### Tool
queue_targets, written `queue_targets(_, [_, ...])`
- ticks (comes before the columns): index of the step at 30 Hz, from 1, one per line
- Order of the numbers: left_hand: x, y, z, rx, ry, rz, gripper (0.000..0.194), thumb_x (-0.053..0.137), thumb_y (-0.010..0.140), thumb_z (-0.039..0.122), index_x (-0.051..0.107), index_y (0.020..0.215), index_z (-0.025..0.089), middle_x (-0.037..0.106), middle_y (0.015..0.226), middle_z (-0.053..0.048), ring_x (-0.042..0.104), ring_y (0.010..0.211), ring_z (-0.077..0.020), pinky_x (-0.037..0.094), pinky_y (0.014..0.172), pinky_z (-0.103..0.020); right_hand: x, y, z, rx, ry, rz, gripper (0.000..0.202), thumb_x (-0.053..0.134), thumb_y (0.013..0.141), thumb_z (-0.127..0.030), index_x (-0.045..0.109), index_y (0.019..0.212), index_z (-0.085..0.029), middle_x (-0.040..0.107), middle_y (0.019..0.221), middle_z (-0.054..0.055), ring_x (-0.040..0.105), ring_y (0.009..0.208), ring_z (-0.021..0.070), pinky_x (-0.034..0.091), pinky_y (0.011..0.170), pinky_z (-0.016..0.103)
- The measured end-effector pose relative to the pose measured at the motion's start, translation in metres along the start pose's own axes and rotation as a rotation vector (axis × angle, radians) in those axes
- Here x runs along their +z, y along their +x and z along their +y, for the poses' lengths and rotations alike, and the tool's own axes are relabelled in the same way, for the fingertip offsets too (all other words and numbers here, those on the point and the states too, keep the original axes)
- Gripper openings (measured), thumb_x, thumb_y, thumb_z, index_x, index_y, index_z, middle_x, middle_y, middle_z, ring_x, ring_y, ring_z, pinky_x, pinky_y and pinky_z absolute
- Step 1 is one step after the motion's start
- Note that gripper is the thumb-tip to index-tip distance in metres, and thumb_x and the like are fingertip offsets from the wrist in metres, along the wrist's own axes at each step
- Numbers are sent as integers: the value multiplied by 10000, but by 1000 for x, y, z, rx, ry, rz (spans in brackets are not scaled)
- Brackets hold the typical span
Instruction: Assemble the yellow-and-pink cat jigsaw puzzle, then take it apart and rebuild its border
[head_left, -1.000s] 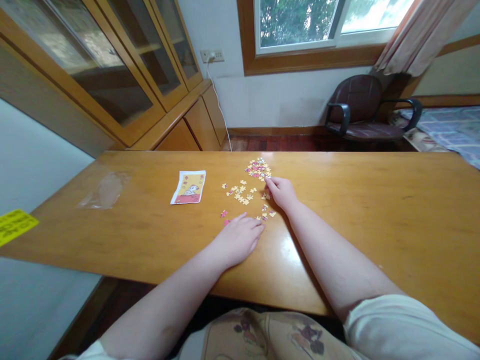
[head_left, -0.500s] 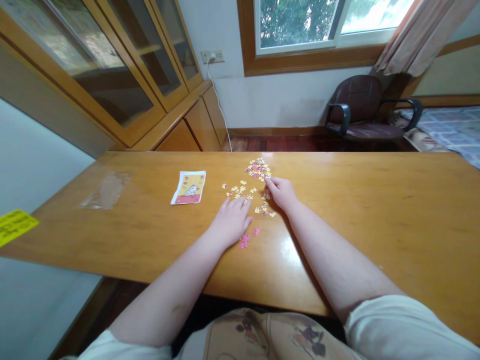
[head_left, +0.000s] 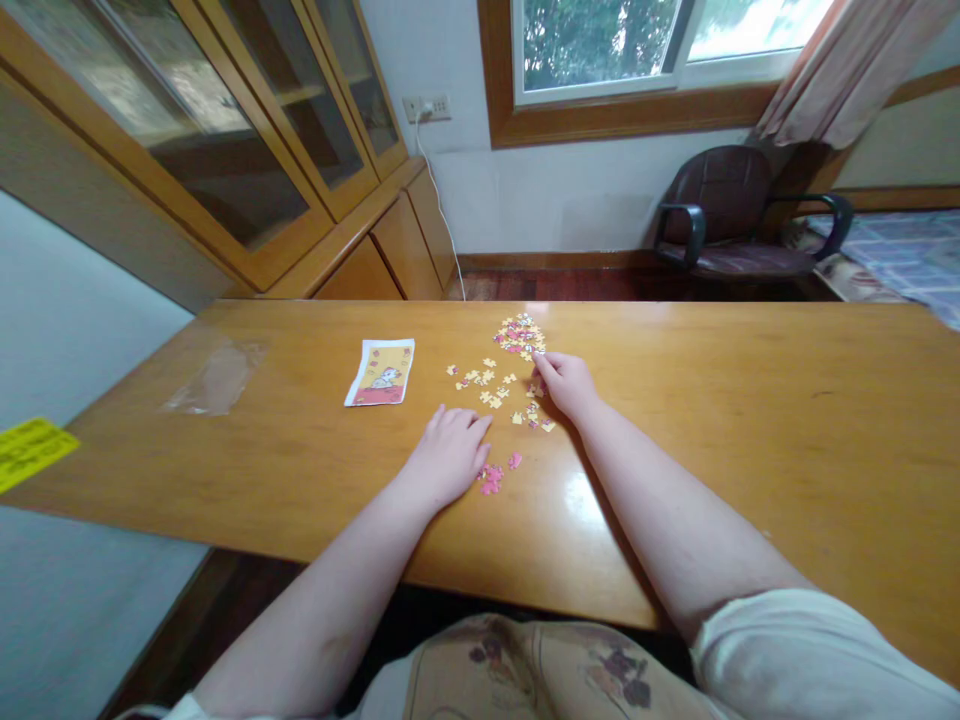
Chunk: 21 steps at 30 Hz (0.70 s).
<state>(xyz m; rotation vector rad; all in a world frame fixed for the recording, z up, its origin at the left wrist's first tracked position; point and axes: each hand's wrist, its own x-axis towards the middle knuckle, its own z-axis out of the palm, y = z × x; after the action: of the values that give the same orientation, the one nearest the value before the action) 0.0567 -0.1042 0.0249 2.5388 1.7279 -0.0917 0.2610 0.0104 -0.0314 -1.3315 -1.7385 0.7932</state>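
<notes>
Small jigsaw puzzle pieces lie on the wooden table in front of me. A dense pile of yellow, pink and white pieces is at the far side, and loose yellow pieces spread nearer. My right hand is at the pile's near edge, thumb and forefinger pinched together; whether a piece is between them is too small to make out. My left hand rests with fingers apart on the table, beside a small group of pink pieces. A picture card with a white animal lies to its upper left.
A clear plastic bag lies on the left of the table. A yellow label shows at the left edge. Beyond the table stand a glass-door cabinet and an armchair.
My left hand has drawn back toward me and slightly left, uncovering some yellow pieces. My right hand stays pinched at the near edge of the pile.
</notes>
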Motion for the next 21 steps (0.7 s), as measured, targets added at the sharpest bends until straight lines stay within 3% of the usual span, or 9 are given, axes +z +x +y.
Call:
queue_targets(3, [7, 10, 7, -46, 31, 48, 481, 533, 884, 350, 495, 1336, 190, 471, 1410, -138, 402, 1307, -297, 230, 1134, -538, 0, 0, 0, 7, 16, 2, 527, 385, 896, -602, 604, 633, -201, 589, 508, -2, 583, 562, 154, 397, 596, 250])
queue_targets(6, [11, 17, 8, -57, 45, 57, 488, 552, 874, 379, 516, 1313, 170, 386, 1480, -149, 310, 1375, -320, 205, 1142, -552, -1, -1, -1, 17, 33, 7, 525, 391, 894, -603, 607, 634, -201, 586, 506, -5, 579, 553, 153, 400, 598, 252])
queue_targets(11, [3, 7, 16, 67, -28, 3, 320, 524, 897, 341, 616, 1149, 168, 568, 1319, -109, 469, 1258, -258, 268, 1134, -487, -1, 0, -1, 6, 45, 8, 527, 387, 898, -601, 601, 631, -202, 578, 507, -8, 573, 551, 151, 396, 591, 252])
queue_targets(15, [-4, -4, 24, 117, -49, -32, 324, 455, 933, 380, 658, 1044, 152, 671, 1104, -108, 584, 1082, -248, 338, 1076, -480, -1, 0, -1, 9, 42, 14, 528, 387, 903, -594, 606, 629, -200, 581, 509, -8, 576, 561, 150, 393, 597, 249])
queue_targets(17, [-5, -5, 26, 120, -53, -27, 341, 431, 943, 377, 649, 1077, 151, 668, 1118, -113, 585, 1085, -250, 350, 1063, -479, -1, 0, -2, 7, 39, 14, 531, 385, 905, -592, 609, 628, -198, 584, 512, -7, 579, 567, 149, 393, 602, 249])
queue_targets(21, [2, 1, 30, 203, -54, -6, 401, 444, 937, 344, 539, 1287, 174, 554, 1345, -111, 494, 1239, -250, 313, 1097, -471, -1, -1, -3, 7, 40, 7, 522, 390, 904, -586, 610, 634, -197, 581, 510, -9, 573, 557, 146, 389, 594, 249])
